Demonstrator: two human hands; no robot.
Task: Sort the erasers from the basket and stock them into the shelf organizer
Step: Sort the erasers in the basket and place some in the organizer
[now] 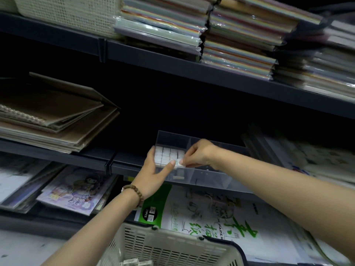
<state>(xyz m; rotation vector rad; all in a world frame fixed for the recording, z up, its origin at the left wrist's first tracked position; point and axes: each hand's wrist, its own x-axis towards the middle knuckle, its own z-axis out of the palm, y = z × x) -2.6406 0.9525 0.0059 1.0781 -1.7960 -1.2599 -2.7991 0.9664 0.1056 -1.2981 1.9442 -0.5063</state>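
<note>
A clear plastic shelf organizer [209,177] sits on the middle shelf. Its left compartment holds several white erasers [167,155] packed in rows. My left hand [153,175] is at the organizer's left front corner, fingers along the side wall and thumb pressed on the front of the eraser block. My right hand [199,156] reaches over the top and pinches a white eraser [181,165] at the block's right front edge. At the bottom stands the white basket [172,248], a few more erasers [138,263] lying inside it.
Brown sketchbooks [53,116] are stacked on the middle shelf to the left. Coloured paper packs [230,35] fill the top shelf. Sketch paper pads [211,214] and a cartoon-cover book [76,191] lie on the lower shelf under the organizer.
</note>
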